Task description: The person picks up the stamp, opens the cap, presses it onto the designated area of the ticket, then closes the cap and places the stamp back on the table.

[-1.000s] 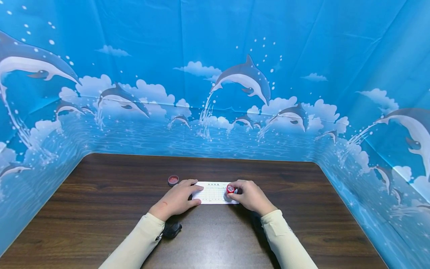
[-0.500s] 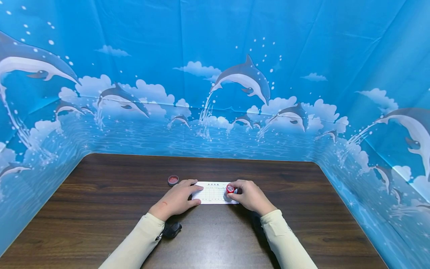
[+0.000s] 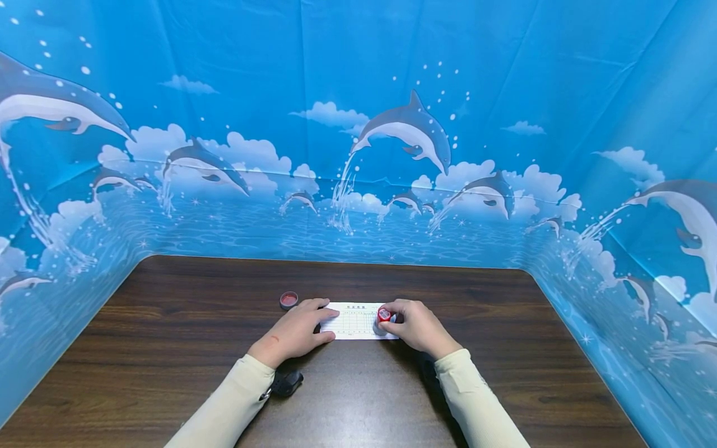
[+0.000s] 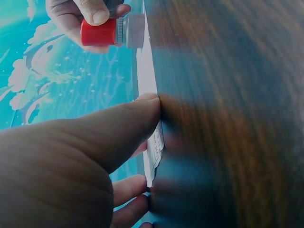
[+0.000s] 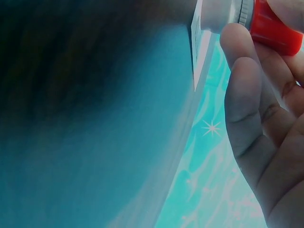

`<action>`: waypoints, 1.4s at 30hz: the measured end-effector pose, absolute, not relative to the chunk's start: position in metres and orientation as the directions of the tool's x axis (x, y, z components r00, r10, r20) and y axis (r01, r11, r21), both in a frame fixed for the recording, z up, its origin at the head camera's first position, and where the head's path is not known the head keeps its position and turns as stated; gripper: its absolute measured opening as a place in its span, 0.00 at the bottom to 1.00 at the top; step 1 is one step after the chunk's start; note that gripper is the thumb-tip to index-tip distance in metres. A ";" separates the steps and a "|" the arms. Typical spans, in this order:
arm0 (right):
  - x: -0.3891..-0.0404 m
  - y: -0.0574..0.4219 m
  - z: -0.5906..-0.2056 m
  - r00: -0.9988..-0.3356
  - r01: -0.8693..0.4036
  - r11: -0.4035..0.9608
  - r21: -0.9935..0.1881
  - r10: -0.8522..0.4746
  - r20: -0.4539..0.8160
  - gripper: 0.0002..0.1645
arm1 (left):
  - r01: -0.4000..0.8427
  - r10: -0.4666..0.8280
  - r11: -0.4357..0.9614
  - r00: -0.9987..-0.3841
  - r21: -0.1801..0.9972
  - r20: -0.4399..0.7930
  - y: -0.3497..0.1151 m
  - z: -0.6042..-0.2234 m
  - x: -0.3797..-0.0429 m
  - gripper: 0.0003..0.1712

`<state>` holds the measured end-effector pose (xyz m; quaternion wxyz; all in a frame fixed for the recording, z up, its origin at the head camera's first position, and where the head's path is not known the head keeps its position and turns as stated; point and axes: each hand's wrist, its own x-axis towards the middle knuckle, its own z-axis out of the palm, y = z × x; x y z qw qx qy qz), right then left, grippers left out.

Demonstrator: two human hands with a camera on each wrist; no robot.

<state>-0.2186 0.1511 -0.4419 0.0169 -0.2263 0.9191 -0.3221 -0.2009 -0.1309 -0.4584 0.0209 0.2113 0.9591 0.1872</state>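
A white printed form (image 3: 356,322), a paper slip with a table grid, lies flat on the table. My left hand (image 3: 298,331) rests on its left end, thumb and fingertips pressing the paper down. My right hand (image 3: 421,325) pinches a round stamp (image 3: 384,315) between thumb and fingers at the form's right end. In the left wrist view the stamp (image 4: 99,33) has a red grip, a grey ridged ring and a translucent base that meets the paper. The printed face beneath it is hidden.
A small round dark-rimmed cap or pad (image 3: 288,300), reddish inside, lies on the wooden table (image 3: 213,292) beyond my left hand. A blue dolphin-print curtain (image 3: 336,242) borders the table at the back and sides.
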 end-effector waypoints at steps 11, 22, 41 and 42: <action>-0.218 0.150 -0.442 -0.893 -0.425 0.717 -0.552 -0.432 0.126 0.10 | 0.397 0.414 0.841 -0.910 0.369 0.035 -0.131 -0.458 -0.200 0.28; -0.214 0.146 -0.438 -0.877 -0.475 0.756 -0.450 -0.446 0.177 0.10 | 0.399 0.415 0.840 -0.909 0.367 0.038 -0.132 -0.458 -0.202 0.28; -0.213 0.145 -0.439 -0.885 -0.463 0.775 -0.429 -0.426 0.186 0.11 | 0.384 0.406 0.845 -0.913 0.372 0.021 -0.131 -0.459 -0.203 0.28; -0.213 0.145 -0.439 -0.886 -0.462 0.775 -0.431 -0.426 0.184 0.11 | 0.384 0.406 0.844 -0.914 0.374 0.021 -0.131 -0.458 -0.203 0.28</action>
